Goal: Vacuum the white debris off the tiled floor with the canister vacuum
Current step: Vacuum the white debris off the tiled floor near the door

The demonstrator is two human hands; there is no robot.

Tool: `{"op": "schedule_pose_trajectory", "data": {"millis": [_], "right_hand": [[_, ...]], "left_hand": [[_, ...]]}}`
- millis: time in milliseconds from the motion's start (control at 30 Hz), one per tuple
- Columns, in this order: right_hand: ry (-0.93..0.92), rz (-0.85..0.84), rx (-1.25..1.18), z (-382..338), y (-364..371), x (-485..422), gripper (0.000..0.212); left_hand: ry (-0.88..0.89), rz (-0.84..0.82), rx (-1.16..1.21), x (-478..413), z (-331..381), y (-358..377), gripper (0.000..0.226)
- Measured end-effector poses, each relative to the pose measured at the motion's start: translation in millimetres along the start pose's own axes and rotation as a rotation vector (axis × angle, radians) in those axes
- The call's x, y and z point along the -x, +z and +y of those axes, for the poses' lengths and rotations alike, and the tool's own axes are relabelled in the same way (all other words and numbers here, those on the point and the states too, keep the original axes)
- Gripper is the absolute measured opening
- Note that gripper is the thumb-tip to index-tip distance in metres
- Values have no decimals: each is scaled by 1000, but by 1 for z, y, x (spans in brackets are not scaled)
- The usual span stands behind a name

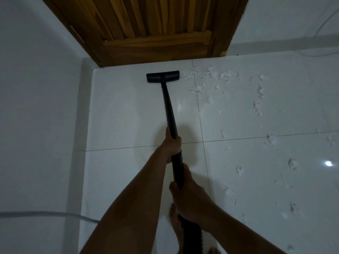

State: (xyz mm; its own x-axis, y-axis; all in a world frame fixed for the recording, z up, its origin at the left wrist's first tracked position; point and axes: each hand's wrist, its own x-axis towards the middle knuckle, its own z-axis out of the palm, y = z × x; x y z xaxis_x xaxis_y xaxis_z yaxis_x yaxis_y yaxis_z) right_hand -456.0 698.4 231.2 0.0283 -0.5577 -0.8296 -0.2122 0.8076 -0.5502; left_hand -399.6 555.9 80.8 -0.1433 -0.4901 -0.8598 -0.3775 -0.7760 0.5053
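The black vacuum wand [169, 109] runs away from me to a flat black floor head [162, 77] resting on the white tiled floor [117, 114] near the door. My left hand [173, 144] grips the wand at its middle. Lower down, my right hand [187, 191] holds the wand where the ribbed hose [190, 233] joins. White debris [216, 76] lies scattered just right of the head and trails down the right side of the floor [291, 164]. The canister is out of view.
A wooden door [157, 33] stands closed straight ahead. A white wall [36, 107] runs along the left, with a grey cord [45, 214] across it low down. A thin white cable [324, 22] hangs at the right wall. My bare foot [174, 222] is under the hose.
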Motion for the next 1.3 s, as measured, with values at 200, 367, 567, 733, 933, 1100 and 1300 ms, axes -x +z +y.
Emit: {"op": "schedule_pose_trajectory", "data": {"millis": [200,367,567,733,933,1100,1300], "right_hand": [[-9,2,12,-3,1,-3,66],[27,-16,21,3,1,24,69],[59,-7,-16,14,4,61,67],[46,9,-49,8,0,63,60],[49,5,-64,-1,1,40,60],[38,14,-58,-8,2,21,64],[12,20,-11,-23,5,3,65]], "left_hand": [[-13,6,26,3,7,-2,70],[-18,-8,26,33,-3,7,70],[-62,-36,18,67,-19,20,72],[-72,-40,7,69,-8,21,75],[-59,-43,-21,46,3,11,76],[-35,-33,-21,25,8,5,73],[-13,-34,-13,6,20,-10,73]]}}
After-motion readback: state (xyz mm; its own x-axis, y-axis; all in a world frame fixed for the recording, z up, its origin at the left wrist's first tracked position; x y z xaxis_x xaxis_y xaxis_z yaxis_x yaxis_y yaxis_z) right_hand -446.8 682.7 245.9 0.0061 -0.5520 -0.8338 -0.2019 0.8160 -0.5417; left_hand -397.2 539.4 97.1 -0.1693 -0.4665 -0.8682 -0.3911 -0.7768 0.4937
